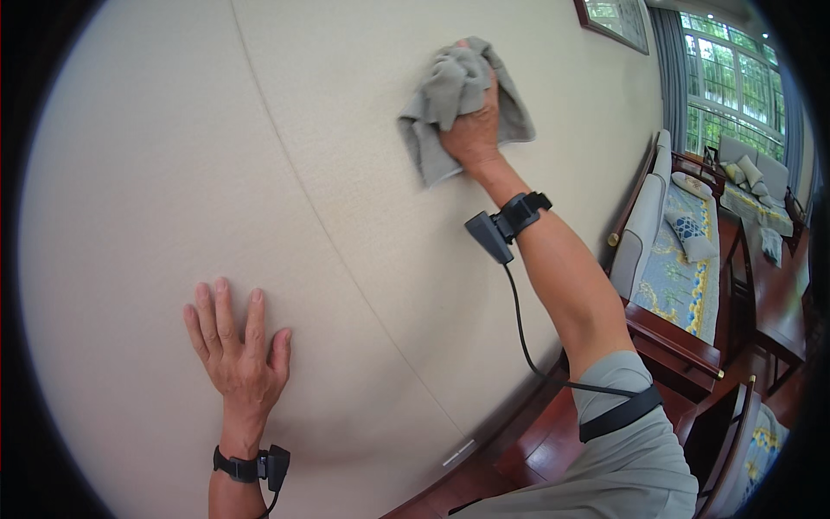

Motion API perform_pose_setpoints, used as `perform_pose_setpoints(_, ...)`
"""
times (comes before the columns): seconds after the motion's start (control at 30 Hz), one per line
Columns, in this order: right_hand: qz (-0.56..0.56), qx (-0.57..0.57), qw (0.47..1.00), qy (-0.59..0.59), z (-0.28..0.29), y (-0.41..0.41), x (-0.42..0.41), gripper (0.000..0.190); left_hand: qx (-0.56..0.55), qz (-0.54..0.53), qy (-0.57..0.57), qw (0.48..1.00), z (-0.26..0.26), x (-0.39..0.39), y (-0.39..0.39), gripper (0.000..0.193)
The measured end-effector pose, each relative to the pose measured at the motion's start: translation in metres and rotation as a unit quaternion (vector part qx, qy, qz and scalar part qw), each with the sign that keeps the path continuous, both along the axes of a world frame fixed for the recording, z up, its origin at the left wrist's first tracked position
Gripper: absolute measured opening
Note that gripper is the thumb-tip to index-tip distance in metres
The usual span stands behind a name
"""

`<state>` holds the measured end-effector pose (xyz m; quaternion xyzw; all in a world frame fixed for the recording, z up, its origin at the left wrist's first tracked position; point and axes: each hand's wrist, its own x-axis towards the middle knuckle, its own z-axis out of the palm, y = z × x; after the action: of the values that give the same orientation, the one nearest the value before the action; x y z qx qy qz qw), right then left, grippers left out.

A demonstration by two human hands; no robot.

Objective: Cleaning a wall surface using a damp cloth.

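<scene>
My right hand (474,130) grips a bunched grey cloth (454,84) and presses it against a beige wall (363,214), high and right of the middle. Part of the cloth hangs loose around the hand, and its folds hide most of my fingers. Lower left, my left hand (241,360) lies flat on the same wall, fingers spread, holding nothing. Between the two hands a thin seam runs down the wall. Each wrist wears a black strap with a small dark device and a cable.
A framed picture (616,23) hangs at the upper right. Along the wall on the right stands a wooden sofa with a patterned seat cover (674,279) and cushions. A wooden table (775,311) is beyond it. Low on the wall is a socket plate (459,453), above a dark skirting board.
</scene>
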<state>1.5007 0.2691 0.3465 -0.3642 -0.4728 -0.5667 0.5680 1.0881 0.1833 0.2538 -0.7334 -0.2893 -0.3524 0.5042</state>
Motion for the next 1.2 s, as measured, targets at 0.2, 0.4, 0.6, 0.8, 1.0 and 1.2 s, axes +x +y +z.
perform_pose_setpoints(0.2,-0.013,0.034,0.996,0.077,-0.009,0.025,0.063,0.059,-0.002,-0.002,-0.003,1.0,0.0,0.0,-0.001,0.052)
perform_pose_setpoints(0.4,0.0,-0.022,0.983,0.184,-0.052,0.034,0.108,0.056,-0.005,-0.028,-0.014,0.999,0.005,0.005,0.002,0.049)
perform_pose_setpoints(0.6,0.066,-0.07,0.95,0.297,-0.12,0.03,0.083,0.06,-0.014,-0.027,-0.018,0.999,0.001,-0.001,0.0,0.05)
perform_pose_setpoints(0.8,0.066,-0.059,0.952,0.294,-0.152,0.014,0.031,0.063,-0.018,-0.036,-0.02,0.999,0.002,0.0,0.002,0.051)
perform_pose_setpoints(1.0,0.142,-0.055,0.972,0.178,-0.116,-0.008,-0.048,0.064,-0.035,-0.044,-0.024,0.998,0.002,0.001,0.002,0.054)
perform_pose_setpoints(1.2,0.233,-0.044,0.969,0.077,-0.045,-0.026,-0.151,0.062,-0.046,-0.069,-0.036,0.996,-0.001,0.003,0.004,0.055)
